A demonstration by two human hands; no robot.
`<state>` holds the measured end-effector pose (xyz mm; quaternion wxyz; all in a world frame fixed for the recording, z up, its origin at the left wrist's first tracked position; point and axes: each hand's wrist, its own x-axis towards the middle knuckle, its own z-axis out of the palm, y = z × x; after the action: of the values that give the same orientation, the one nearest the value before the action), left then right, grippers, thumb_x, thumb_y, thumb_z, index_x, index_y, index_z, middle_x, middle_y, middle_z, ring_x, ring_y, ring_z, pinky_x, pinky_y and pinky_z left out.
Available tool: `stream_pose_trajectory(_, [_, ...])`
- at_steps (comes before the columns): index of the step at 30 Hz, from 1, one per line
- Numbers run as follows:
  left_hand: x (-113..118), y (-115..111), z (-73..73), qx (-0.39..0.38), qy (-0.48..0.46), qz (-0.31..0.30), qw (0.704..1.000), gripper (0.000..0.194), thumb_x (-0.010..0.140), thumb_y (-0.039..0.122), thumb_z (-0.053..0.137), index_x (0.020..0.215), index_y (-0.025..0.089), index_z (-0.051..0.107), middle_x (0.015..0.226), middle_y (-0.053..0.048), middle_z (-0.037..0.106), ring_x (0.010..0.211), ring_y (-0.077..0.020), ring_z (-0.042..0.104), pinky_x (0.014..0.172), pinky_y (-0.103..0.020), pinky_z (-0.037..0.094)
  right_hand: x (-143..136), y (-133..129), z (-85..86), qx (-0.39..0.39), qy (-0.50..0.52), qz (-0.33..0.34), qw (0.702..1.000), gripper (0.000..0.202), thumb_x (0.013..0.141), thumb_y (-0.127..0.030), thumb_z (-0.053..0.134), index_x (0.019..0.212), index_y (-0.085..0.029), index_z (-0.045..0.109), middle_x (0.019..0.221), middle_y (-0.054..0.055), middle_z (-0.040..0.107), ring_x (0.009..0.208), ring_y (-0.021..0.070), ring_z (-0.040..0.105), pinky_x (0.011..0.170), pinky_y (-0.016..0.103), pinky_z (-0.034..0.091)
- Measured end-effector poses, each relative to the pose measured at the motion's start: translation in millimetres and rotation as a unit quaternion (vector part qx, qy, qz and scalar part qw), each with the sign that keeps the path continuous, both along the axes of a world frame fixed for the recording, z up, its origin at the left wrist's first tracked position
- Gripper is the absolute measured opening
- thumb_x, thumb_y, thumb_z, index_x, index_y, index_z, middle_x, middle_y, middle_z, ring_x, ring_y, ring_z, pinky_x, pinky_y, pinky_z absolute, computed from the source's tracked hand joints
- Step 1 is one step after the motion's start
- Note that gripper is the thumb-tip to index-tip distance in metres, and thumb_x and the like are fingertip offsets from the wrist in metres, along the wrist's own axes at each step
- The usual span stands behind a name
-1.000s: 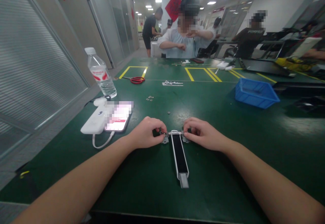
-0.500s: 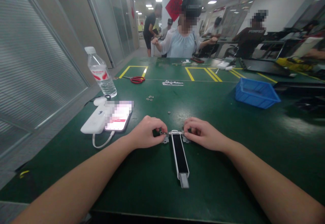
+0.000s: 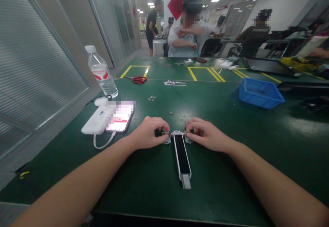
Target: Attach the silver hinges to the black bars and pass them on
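Note:
A long black pad in a white frame [image 3: 182, 156] lies on the green table, with a grey tab at its near end. Across its far end runs a thin metal rod [image 3: 178, 134] with small metal brackets at both sides. My left hand [image 3: 151, 133] pinches the rod's left end between thumb and fingers. At the right end, my right hand [image 3: 204, 134] is closed on the rod's end or its bracket; the fingertips hide which. A small nut [image 3: 171, 112] lies just beyond the rod.
To the left are a phone [image 3: 120, 117], a white power bank [image 3: 94, 119] and a water bottle [image 3: 102, 74]. Farther off lie red scissors [image 3: 139, 80], several small metal rings [image 3: 151, 98] and white strips [image 3: 174, 83]. A blue bin [image 3: 260, 93] stands right. People are beyond the table.
The person across the table has brought both arms in across the chest. My two hands and the framed pad have hardly moved.

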<state>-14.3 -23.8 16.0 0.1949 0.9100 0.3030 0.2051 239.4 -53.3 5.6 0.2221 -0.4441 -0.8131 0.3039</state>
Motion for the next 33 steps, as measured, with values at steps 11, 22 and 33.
stream_pose_trajectory(11, [-0.5,0.4,0.8,0.006,0.011,-0.002,1.000,0.009,0.079,0.026,0.061,0.080,0.018,0.065,0.086,-0.001,0.067,0.085,-0.0168,0.062,0.083,-0.033,0.038,0.0,0.1,-0.3,0.000,0.003,0.002,1.000,0.012,0.086,-0.026,0.056,0.082,-0.017,0.061,0.102,0.007,0.056,0.060,0.0075,0.050,0.056,0.025,0.044])
stream_pose_trajectory(22, [0.2,1.4,0.1,0.010,-0.009,-0.008,1.000,0.011,0.082,0.023,0.056,0.079,0.018,0.065,0.082,0.000,0.066,0.078,-0.0139,0.061,0.079,-0.031,0.039,0.2,-0.1,1.5,-0.003,-0.001,-0.001,1.000,0.012,0.086,-0.026,0.056,0.081,-0.016,0.061,0.103,0.007,0.056,0.061,0.0076,0.050,0.057,0.026,0.045])
stream_pose_trajectory(33, [-1.6,1.2,0.5,0.020,0.039,0.004,0.999,0.011,0.083,0.026,0.059,0.079,0.019,0.067,0.090,-0.002,0.066,0.087,-0.0173,0.061,0.083,-0.035,0.034,0.9,0.4,-1.3,0.002,-0.006,-0.002,1.000,0.012,0.087,-0.027,0.057,0.082,-0.017,0.061,0.103,0.006,0.057,0.060,0.0069,0.051,0.057,0.024,0.044])
